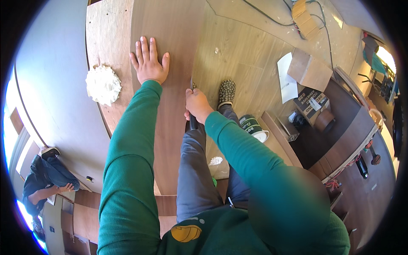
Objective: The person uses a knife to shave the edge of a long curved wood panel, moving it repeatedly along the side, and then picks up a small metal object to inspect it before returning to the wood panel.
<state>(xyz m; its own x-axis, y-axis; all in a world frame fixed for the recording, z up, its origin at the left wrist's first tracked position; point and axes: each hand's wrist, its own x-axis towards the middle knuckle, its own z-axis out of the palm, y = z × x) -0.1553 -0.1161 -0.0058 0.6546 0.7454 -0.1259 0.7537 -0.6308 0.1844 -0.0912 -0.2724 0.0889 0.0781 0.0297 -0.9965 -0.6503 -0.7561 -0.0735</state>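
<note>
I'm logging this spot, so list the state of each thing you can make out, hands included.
Left hand: open, fingers spread, palm down on the brown panel
Right hand: closed around the dark-handled tool
Dark-handled tool: gripped; exact kind unclear
Brown panel: under the left hand
White ruffled mass: resting on paler wood
Dark green tub: open or closed, cannot tell
White sheet: loose

Bright daylight glare along curved left rim.
</note>
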